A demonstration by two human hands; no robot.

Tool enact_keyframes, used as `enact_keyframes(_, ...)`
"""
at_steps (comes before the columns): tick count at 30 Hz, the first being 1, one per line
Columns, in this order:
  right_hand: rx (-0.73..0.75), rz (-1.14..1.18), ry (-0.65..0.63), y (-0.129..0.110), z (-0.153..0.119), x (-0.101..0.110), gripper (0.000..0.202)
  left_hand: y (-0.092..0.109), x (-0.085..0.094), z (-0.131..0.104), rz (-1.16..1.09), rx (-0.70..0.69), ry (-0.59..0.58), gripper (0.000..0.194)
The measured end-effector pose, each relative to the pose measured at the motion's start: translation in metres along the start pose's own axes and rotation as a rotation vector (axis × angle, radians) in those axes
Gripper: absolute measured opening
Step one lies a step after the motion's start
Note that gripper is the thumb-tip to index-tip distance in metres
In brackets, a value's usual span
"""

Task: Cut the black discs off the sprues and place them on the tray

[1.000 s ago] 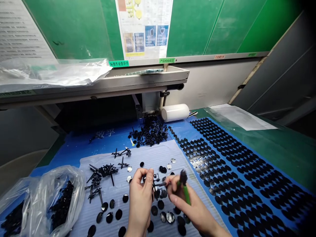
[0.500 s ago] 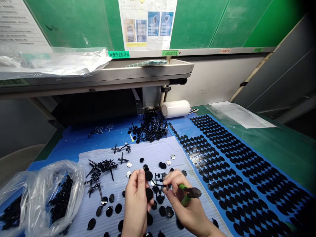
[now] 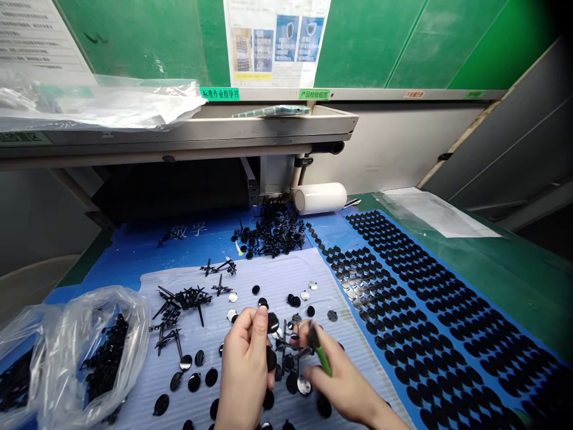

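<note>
My left hand (image 3: 245, 361) is closed, thumb against fingers, on black round discs (image 3: 272, 323) at its right side. My right hand (image 3: 335, 373) is closed around green-handled nippers (image 3: 323, 357), whose dark head points up and away. A thin black plastic sprue (image 3: 285, 343) lies between the hands, close to the right fingertips. Whether the fingers touch it is hard to tell. Loose discs (image 3: 211, 377) lie scattered on the pale ribbed sheet (image 3: 179, 382) under and around both hands.
Bare sprues (image 3: 188, 301) lie at left, beside a clear plastic bag (image 3: 138, 334) of black parts. A heap of black parts (image 3: 277, 230) sits at the back near a white roll (image 3: 320, 198). Rows of black discs (image 3: 403, 316) cover the blue mat at right. A shelf (image 3: 268, 128) hangs above.
My right hand has lowered slightly and turned, so the nippers swing from pointing right to pointing up and away. The sprue now stands more upright between the hands. My left hand keeps its discs.
</note>
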State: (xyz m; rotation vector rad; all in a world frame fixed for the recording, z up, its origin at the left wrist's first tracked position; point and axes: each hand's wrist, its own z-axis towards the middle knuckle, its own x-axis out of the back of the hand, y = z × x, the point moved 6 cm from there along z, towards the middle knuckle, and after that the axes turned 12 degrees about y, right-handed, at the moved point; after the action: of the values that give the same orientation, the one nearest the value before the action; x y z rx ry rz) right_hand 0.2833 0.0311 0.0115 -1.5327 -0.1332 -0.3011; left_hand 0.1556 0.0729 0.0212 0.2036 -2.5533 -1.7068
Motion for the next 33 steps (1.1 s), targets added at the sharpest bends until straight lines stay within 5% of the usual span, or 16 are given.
enact_keyframes(5, 0.123, -0.243, -0.137, -0.001, -0.007, -0.019, 0.033, 0.002, -0.002, -0.004, -0.025, 0.025, -0.023, 0.037)
enact_keyframes(19, 0.153, -0.178, -0.361, -0.033, 0.008, -0.027, 0.044, -0.003, -0.005, -0.004, -0.076, 0.051, -0.079, 0.038)
enact_keyframes(33, 0.288, -0.409, -0.306, -0.010, 0.007, -0.029, 0.022, -0.002, 0.000, -0.004, -0.126, 0.091, -0.024, 0.035)
